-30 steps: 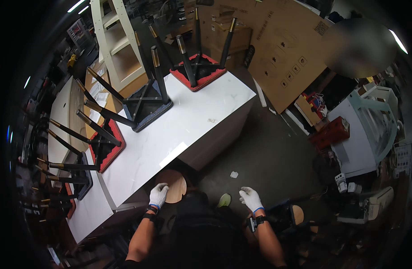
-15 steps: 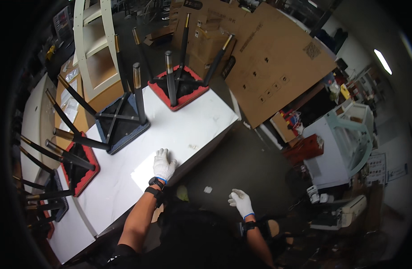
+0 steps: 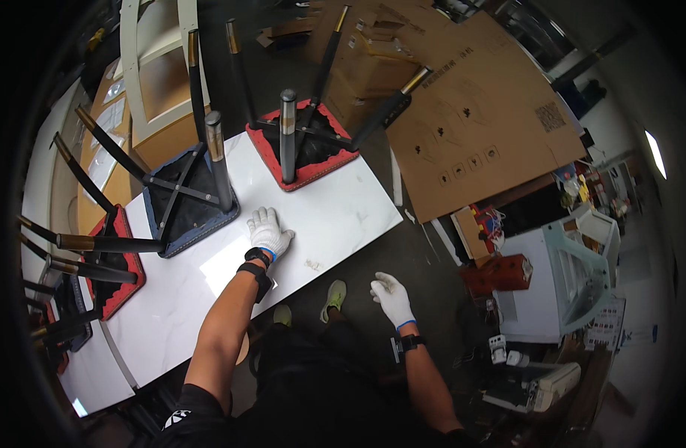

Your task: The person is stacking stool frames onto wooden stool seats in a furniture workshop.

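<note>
My left hand (image 3: 268, 231), in a white knit glove, lies flat with its fingers spread on a white marble-look tabletop (image 3: 335, 213). Just beyond its fingertips, a blue-seated stool (image 3: 190, 201) rests upside down with its dark legs pointing up. Farther off, near the table's far corner, stands an upturned red-edged stool (image 3: 309, 173). A second red-edged stool (image 3: 123, 287) lies upturned to the left. My right hand (image 3: 392, 300), also gloved, hangs over the floor beyond the table's edge, its fingers loosely bent and apart, with nothing in them.
Large flattened cardboard (image 3: 500, 127) leans at the far right. Below it are a red metal piece (image 3: 500, 275) and a pale green-and-white cabinet (image 3: 559, 261). A cream shelf frame (image 3: 130, 82) rises at the far left. Dark floor (image 3: 432, 328) lies right of the table.
My left hand has slid a little forward along the tabletop, closer to the stools. My right hand has moved slightly up and left. The view has shifted, and my shoes now show.
</note>
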A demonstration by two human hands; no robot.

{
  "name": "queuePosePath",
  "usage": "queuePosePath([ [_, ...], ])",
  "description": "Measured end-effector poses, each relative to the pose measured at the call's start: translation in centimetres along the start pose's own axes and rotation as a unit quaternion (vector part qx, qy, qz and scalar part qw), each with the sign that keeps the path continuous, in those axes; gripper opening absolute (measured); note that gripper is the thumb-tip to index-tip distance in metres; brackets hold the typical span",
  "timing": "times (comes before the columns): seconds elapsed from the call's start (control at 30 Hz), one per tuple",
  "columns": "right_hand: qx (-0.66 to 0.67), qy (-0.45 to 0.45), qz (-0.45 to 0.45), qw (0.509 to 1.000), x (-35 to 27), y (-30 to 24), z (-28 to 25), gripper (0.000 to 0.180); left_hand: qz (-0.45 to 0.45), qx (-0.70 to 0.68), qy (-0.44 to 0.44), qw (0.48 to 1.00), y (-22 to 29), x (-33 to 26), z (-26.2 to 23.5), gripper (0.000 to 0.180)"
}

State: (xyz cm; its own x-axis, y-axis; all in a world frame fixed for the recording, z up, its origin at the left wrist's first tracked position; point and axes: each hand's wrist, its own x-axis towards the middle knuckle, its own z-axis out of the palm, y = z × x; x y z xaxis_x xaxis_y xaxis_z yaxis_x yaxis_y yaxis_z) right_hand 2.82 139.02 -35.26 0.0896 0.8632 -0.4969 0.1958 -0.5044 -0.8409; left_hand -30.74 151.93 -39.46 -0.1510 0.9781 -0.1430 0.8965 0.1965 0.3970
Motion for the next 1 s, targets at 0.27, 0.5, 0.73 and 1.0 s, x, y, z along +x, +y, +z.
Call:
queuePosePath([
  [0.27,-0.132,-0.057,-0.134,0.98,17.2,-5.2,-2.2,0.064,-0.136,0.061,-0.044,0.988,2.8,4.1,-1.5,0.093],
  [0.5,-0.182,-0.062,-0.236,0.953,34.2,-8.9,-2.5,0.08,-0.215,0.065,-0.108,0.968,8.7,8.7,-1.8,0.097],
  [0.73,-0.127,-0.128,-0.133,0.974,35.7,-20.7,2.6,0.086,-0.154,-0.028,0.011,0.988,4.0,11.3,0.0,0.058],
  [1.0,0.047,-0.118,-0.168,0.978,38.3,-19.1,7.0,0.074,-0.107,-0.044,0.063,0.991,3.8,11.3,-0.2,0.058],
])
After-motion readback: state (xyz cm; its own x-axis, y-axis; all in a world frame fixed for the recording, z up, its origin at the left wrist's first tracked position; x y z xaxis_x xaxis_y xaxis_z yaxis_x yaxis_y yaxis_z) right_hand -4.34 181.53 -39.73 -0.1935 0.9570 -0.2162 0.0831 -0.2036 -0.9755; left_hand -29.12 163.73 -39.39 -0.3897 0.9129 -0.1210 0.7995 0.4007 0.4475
